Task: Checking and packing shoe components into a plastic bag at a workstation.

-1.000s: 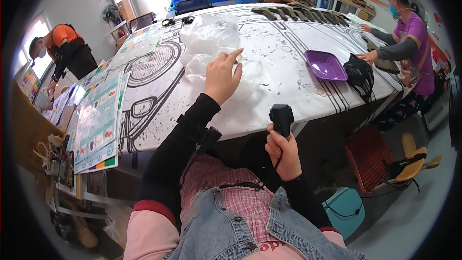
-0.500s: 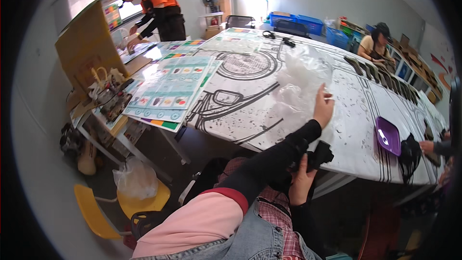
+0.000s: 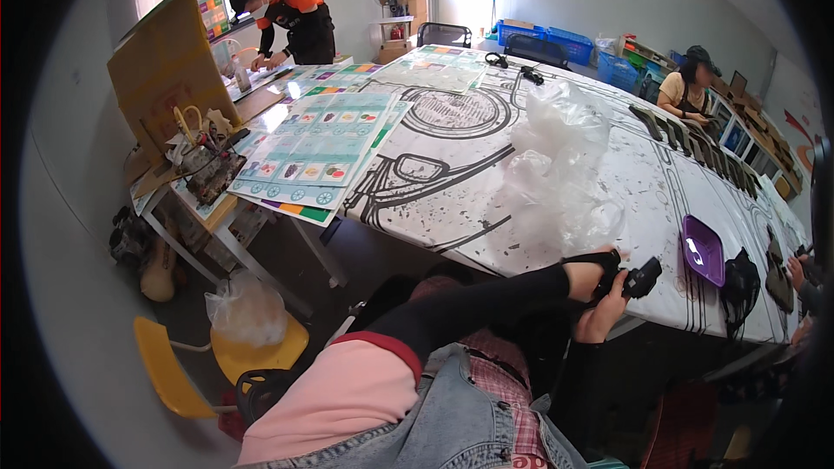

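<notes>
My left hand (image 3: 585,278), on a black-sleeved arm with a pink upper sleeve, is at the table's near edge beside my right hand. Its fingers are mostly hidden behind black parts and my right hand. My right hand (image 3: 601,316) has its thumb and fingers closed round a small, blocky black object (image 3: 643,278), too unclear to name. Just beyond both hands, crumpled clear plastic bags (image 3: 560,174) lie on the white table (image 3: 469,226) printed with black line drawings. To the right are a purple tray (image 3: 702,252) and a black bag-like bundle (image 3: 740,287).
Printed sheets (image 3: 304,156) and an upright cardboard box (image 3: 169,69) are at the left. A yellow chair (image 3: 169,373) bears a plastic bag. Dark green pieces (image 3: 695,148) line the far right edge. Co-workers (image 3: 300,17) stand and sit around; another person's hand (image 3: 795,271) is at the right.
My left hand has drawn back from the plastic bags to beside my right hand. My right hand has shifted right and slightly up with the black object. The view has turned slightly.
</notes>
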A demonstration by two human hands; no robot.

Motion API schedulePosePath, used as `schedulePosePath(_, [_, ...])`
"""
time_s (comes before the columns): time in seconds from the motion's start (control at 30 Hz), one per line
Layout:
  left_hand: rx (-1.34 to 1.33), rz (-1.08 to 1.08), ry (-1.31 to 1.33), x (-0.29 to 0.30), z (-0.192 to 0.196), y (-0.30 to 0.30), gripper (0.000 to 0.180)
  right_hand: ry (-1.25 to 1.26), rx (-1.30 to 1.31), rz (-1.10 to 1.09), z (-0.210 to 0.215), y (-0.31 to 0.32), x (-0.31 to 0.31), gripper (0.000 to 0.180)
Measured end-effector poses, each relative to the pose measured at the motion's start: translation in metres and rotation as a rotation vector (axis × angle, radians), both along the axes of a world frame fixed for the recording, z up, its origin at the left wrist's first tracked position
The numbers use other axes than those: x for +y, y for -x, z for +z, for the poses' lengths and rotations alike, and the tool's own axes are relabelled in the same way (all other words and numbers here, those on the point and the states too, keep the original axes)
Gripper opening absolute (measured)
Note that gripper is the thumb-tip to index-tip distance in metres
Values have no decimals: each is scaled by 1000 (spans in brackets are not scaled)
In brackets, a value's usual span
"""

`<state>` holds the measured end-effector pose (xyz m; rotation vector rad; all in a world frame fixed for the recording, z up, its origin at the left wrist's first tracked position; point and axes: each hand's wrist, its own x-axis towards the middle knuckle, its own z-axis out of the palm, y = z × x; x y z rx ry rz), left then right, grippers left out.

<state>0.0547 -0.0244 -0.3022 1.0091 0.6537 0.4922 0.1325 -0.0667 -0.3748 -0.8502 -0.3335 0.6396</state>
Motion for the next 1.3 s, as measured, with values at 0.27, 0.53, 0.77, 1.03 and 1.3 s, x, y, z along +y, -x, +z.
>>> schedulePosePath(0.27, [356,112,-1420,-91,-36,115,65,115,-134,-113,58,12,-63,31])
schedulePosePath(0.53, [316,5,-1101,-109,-31,105,19,-80,-452,411,40,49,-95,27])
schedulePosePath(0.77, [387,-136,-1063,-113,-43,117,20,-33,-606,422,33,53,-102,30])
schedulePosePath(1.03, [205,-295,-540,-112,-80,124,35,-81,-603,477,35,59,-107,27])
schedulePosePath(1.3, [220,-281,-558,-118,-71,122,48,-88,-873,482,37,56,-110,59])
